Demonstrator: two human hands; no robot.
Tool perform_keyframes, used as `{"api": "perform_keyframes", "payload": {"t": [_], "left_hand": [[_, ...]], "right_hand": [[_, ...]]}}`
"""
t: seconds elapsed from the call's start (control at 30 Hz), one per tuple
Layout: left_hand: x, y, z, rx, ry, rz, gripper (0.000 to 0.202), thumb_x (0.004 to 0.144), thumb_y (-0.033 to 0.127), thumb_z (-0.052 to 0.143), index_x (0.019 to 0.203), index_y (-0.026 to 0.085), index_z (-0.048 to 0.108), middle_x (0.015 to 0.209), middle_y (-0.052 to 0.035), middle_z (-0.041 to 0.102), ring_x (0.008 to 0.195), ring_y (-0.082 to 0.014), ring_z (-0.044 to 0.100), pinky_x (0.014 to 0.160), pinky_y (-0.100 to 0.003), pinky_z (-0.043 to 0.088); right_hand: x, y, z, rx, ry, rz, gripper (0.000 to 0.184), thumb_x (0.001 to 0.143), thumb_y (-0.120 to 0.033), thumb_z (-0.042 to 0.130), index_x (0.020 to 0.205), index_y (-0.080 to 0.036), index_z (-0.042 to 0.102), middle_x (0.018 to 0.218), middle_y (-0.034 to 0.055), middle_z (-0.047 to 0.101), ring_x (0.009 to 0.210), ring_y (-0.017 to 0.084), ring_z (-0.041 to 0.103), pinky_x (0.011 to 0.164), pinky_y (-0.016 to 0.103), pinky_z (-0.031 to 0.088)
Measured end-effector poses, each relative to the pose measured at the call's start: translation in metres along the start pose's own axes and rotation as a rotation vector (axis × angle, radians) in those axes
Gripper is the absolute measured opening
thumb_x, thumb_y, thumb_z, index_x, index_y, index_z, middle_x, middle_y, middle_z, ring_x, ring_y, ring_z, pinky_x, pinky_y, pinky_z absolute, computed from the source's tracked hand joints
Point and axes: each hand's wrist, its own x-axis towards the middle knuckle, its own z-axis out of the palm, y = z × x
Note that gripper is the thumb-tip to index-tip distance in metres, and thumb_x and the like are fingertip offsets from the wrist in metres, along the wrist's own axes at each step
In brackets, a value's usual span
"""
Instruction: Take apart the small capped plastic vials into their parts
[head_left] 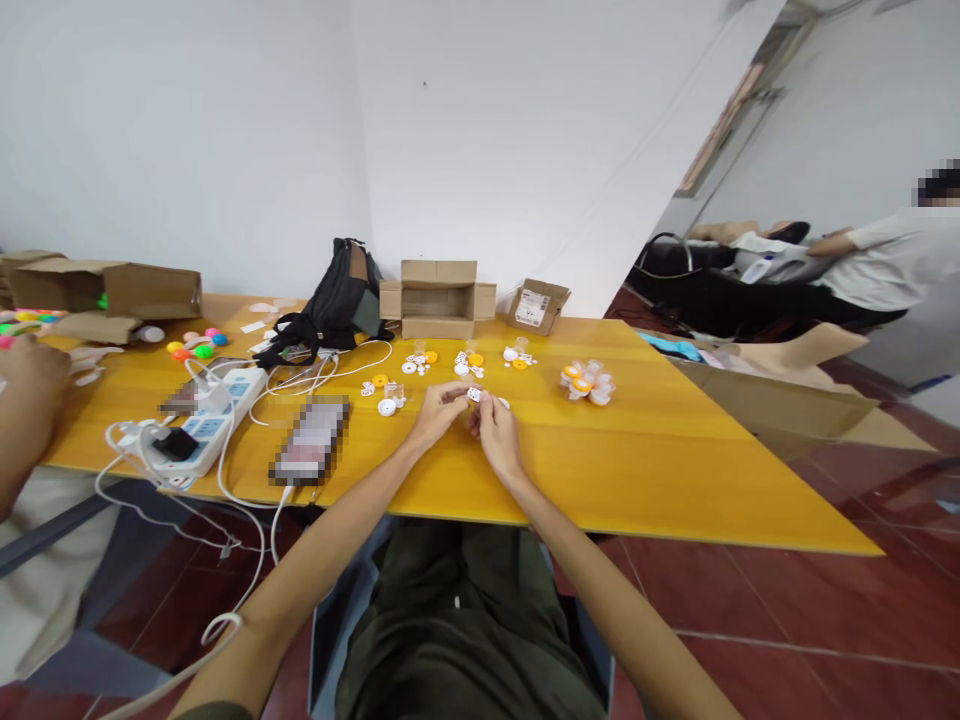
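My left hand (437, 410) and my right hand (495, 428) meet over the yellow table (660, 470), fingertips pinched together on a small white die (474, 394) held between them. Just left of the hands lie a white disc (386, 407) and a small orange piece (380, 380). Beyond my hands are small clusters of white and orange parts (469, 365), and to the right a pile of clear capsules with orange pieces (587, 381).
An open cardboard box (437, 298), a smaller box (537, 305) and a black backpack (336, 300) stand at the table's back. A phone (311, 440), power strips (202, 425) and cables lie left. Another person's arm (26, 400) is at far left; a person sits at far right.
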Motion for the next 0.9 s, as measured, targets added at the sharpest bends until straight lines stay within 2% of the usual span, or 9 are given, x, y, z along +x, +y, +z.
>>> {"api": "perform_keyframes", "payload": {"t": [0.3,0.43,0.6,0.9], "left_hand": [[-0.0002,0.0044,0.0009,-0.063,0.018,-0.055,0.021,0.067,0.028,0.068,0.08,0.016,0.08,0.081,-0.0062,0.078,0.083,-0.022,0.07,0.082,-0.033,0.055],[0.0001,0.0052,0.0013,-0.08,0.044,-0.069,0.021,0.066,0.029,0.069,0.078,0.016,0.079,0.075,-0.0054,0.077,0.078,-0.0211,0.069,0.08,-0.032,0.054],[0.0001,0.0056,0.0014,-0.066,0.065,-0.056,0.021,0.066,0.031,0.07,0.078,0.016,0.08,0.078,-0.0059,0.077,0.082,-0.0224,0.07,0.08,-0.033,0.055],[-0.0011,0.0052,-0.0017,0.001,-0.013,-0.03,0.026,0.068,0.032,0.071,0.085,0.016,0.081,0.084,-0.0075,0.079,0.088,-0.0247,0.071,0.087,-0.035,0.055]], "right_hand": [[-0.0011,-0.0048,-0.0011,0.003,-0.028,-0.067,0.044,0.093,-0.058,0.037,0.065,-0.026,0.048,0.053,-0.0026,0.055,0.049,0.016,0.051,0.053,0.028,0.042],[-0.0014,-0.0067,-0.0006,0.003,-0.012,-0.095,0.042,0.095,-0.055,0.037,0.067,-0.026,0.048,0.058,-0.0013,0.057,0.055,0.017,0.054,0.059,0.029,0.043],[-0.0003,-0.0037,0.0003,0.008,-0.029,-0.111,0.042,0.093,-0.058,0.041,0.069,-0.026,0.051,0.06,-0.0007,0.06,0.058,0.018,0.054,0.059,0.029,0.043],[0.001,-0.0018,-0.0024,0.018,-0.016,-0.033,0.054,0.092,-0.067,0.035,0.06,-0.026,0.049,0.054,0.0009,0.058,0.053,0.018,0.054,0.057,0.03,0.045]]}}
